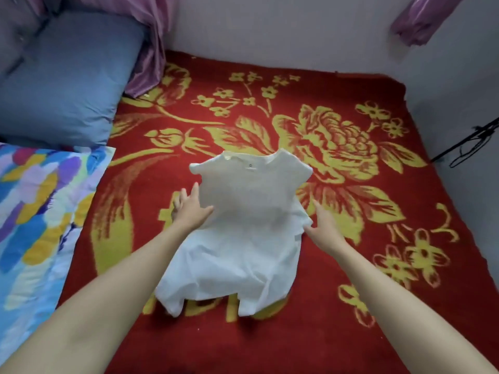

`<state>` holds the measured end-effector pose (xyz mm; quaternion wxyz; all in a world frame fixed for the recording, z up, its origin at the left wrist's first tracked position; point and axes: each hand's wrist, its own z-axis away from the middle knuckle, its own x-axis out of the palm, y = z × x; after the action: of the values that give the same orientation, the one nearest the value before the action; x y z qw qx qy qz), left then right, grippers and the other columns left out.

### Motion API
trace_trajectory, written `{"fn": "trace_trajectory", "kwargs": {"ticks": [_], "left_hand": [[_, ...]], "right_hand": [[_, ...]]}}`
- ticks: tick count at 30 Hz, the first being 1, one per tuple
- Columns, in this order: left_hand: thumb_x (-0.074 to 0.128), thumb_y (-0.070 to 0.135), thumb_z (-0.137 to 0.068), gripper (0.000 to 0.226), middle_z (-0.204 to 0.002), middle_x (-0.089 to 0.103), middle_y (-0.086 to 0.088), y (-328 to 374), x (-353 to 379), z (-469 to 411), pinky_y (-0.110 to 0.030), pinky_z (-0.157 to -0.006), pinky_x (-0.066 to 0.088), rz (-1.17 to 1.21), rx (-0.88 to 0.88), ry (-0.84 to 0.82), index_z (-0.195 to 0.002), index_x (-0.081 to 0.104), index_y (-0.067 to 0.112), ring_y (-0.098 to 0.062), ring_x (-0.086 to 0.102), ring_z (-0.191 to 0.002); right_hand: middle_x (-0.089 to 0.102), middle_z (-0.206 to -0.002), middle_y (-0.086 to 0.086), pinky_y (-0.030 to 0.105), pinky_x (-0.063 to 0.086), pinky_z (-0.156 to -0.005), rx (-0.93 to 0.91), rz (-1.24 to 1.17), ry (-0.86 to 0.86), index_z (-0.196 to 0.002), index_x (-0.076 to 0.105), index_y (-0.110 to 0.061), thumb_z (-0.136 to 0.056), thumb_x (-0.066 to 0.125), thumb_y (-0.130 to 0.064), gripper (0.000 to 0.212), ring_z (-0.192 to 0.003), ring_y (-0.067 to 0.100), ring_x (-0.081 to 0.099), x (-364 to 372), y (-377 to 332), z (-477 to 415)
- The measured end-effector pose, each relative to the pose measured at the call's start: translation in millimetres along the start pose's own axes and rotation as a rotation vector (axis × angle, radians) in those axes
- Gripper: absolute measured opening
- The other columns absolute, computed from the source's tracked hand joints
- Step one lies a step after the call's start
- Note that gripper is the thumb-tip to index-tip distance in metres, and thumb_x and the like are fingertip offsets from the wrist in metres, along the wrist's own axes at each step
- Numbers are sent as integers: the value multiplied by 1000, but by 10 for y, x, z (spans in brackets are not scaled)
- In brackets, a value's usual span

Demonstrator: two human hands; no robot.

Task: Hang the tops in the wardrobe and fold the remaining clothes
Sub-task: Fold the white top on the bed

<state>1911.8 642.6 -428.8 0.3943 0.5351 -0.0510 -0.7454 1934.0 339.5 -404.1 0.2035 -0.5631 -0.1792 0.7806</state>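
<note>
Where the red flowered blanket (337, 319) runs to grey walls (270, 28) at the far and right edges, a white garment (243, 233) lies flat at its middle. The left hand (190, 207) rests on the garment's left side with fingers spread, and the right hand (325, 228), fingers straight, touches its right edge. Bare blanket surrounds it, with a blue pillow (64, 85) at the left.

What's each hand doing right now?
Left hand: open, fingers straight, touching the white garment, left edge.
Right hand: open, touching its right edge.

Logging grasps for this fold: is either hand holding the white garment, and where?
Nothing is gripped. The left hand and right hand lie open at the waist edges of the white garment, thumbs touching the cloth.
</note>
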Motion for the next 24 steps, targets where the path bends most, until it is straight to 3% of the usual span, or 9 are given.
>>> {"fn": "trace_trajectory", "kwargs": {"ticks": [3,5,12,19,21,24], "left_hand": [[56,31,-88,78,-154,11,-13,-371,300,49,-44,-109,21,-22,-68,-95,-150,11,23,-36,15,-137],[55,30,-88,75,-153,13,-13,-560,464,92,-45,-107,25,-52,-128,-152,-150,12,21,-37,16,-136],[54,28,-89,71,-153,18,-12,-1281,1056,254,-44,-108,24,-36,-330,-208,-148,16,17,-35,17,-137],[73,31,-76,77,-135,42,-24,-2082,1462,344,-48,-101,35,180,-713,-10,-136,32,5,-42,41,-124],[74,29,-77,60,-127,52,-20,-2222,1572,339,-46,-99,39,182,-668,-31,-126,48,4,-39,48,-118],[71,19,-79,20,-91,63,-16,-2278,1686,352,-39,-77,44,196,-564,25,-86,61,3,-32,58,-87]], "right_hand": [[46,-128,17,34,43,-74,158,82,-100,-141,33,-18,-86,54,-17,58,-107,33,53,259,277,58],[46,-127,16,32,40,-71,233,84,-142,-137,38,-16,-88,52,-19,52,-103,32,55,411,356,98],[46,-128,14,36,45,-84,411,53,-312,-131,43,-8,-92,51,-30,45,-110,30,53,1322,523,428],[52,-130,17,36,41,-88,746,-125,-290,-131,40,0,-89,55,-46,64,-119,34,50,2166,654,653],[53,-129,16,35,41,-85,791,-105,-280,-130,41,-2,-88,56,-47,63,-118,34,51,2335,672,645],[56,-124,17,32,40,-78,836,-33,-259,-122,49,-4,-92,53,-34,43,-113,34,54,2471,768,600]]}}
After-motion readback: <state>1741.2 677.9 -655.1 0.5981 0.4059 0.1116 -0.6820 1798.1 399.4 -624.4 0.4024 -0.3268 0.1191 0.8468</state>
